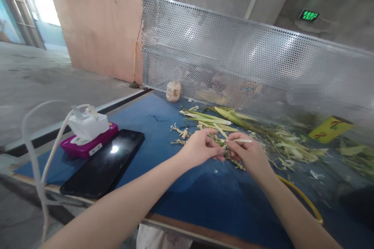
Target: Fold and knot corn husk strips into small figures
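Both hands meet over the middle of the blue table (198, 198). My right hand (248, 151) pinches a thin pale strip (244, 140) that sticks out to the right between its fingers. Just left of it, my left hand (201, 146) has its fingers curled round something at the fingertips, too small to name. Knotted pieces of plant (236, 161) lie under and between the hands. Behind them are long green and pale husk leaves (210, 118), with a loose heap of torn husk strips (286, 142) to the right. Small braided bits (181, 131) lie left of my left hand.
A black phone (105, 163) and a magenta power strip (87, 144) with white plugs and cables occupy the left. A whitish roll (173, 92) stands before the perforated metal screen (222, 50). At the right are a yellow cylinder (330, 129) and a yellow hoop (304, 198).
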{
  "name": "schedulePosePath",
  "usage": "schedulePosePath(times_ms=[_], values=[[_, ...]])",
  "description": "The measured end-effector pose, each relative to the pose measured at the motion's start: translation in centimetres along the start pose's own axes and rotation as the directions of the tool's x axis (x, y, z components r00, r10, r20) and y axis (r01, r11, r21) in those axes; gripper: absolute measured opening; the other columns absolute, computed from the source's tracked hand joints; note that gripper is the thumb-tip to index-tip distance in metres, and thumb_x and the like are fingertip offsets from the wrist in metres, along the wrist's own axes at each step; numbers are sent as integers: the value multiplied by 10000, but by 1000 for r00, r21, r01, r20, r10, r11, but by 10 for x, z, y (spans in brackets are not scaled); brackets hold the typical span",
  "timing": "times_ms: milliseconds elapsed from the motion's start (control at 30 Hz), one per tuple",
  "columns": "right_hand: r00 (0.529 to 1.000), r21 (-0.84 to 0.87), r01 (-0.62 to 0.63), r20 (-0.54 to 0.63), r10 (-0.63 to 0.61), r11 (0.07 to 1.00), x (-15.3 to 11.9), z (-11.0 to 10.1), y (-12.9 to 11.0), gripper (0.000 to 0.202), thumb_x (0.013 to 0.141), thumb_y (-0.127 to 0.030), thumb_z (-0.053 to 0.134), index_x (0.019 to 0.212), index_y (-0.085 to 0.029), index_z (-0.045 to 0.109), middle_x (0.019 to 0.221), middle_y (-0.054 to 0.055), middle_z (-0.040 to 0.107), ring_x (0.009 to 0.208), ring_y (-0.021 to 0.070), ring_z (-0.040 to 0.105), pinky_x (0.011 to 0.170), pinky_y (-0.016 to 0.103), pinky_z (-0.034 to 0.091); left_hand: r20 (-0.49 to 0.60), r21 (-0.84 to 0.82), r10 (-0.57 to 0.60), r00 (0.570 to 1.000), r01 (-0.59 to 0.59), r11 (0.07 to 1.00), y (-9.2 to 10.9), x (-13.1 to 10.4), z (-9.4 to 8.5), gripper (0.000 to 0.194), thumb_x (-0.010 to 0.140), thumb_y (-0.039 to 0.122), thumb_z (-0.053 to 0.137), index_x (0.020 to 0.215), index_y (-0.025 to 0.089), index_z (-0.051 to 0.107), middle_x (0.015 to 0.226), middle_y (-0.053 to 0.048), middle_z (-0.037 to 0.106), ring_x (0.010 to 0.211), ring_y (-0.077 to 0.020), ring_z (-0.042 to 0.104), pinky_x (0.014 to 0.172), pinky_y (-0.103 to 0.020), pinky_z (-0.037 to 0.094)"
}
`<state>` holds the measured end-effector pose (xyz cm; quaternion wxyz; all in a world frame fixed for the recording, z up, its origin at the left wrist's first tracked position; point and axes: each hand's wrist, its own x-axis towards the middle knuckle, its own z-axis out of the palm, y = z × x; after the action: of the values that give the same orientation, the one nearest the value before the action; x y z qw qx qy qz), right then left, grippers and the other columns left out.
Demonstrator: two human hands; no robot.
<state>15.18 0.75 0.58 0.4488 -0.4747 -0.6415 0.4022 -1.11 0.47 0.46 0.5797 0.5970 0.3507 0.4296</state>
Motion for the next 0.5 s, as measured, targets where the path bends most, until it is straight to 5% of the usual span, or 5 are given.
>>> schedulePosePath(times_ms=[233,400,500], values=[[996,56,16,81,-21,998,2,-3,5,309,778,-468,511,873,-184,585,509,-33,471,441,103,402,432,239,331,15,-180,42,999,-39,983,1,4,5,288,731,276,604,952,139,481,571,25,585,538,-128,616,547,-252,459],[985,119,9,173,-30,993,-1,-2,1,340,787,-381,542,1069,-199,485,474,-79,383,441,95,380,440,225,318,-172,-120,73,982,-94,988,-2,5,3,427,673,311,666,1027,143,496,634,16,597,534,-128,610,524,-245,457],[983,106,15,178,-34,994,-3,-1,-3,419,781,-380,548,1137,-202,417,469,-89,381,430,90,375,430,215,316,-78,-187,61,995,-75,979,-2,5,3,476,678,233,668,1107,135,488,683,-16,642,591,-156,641,583,-276,487]])
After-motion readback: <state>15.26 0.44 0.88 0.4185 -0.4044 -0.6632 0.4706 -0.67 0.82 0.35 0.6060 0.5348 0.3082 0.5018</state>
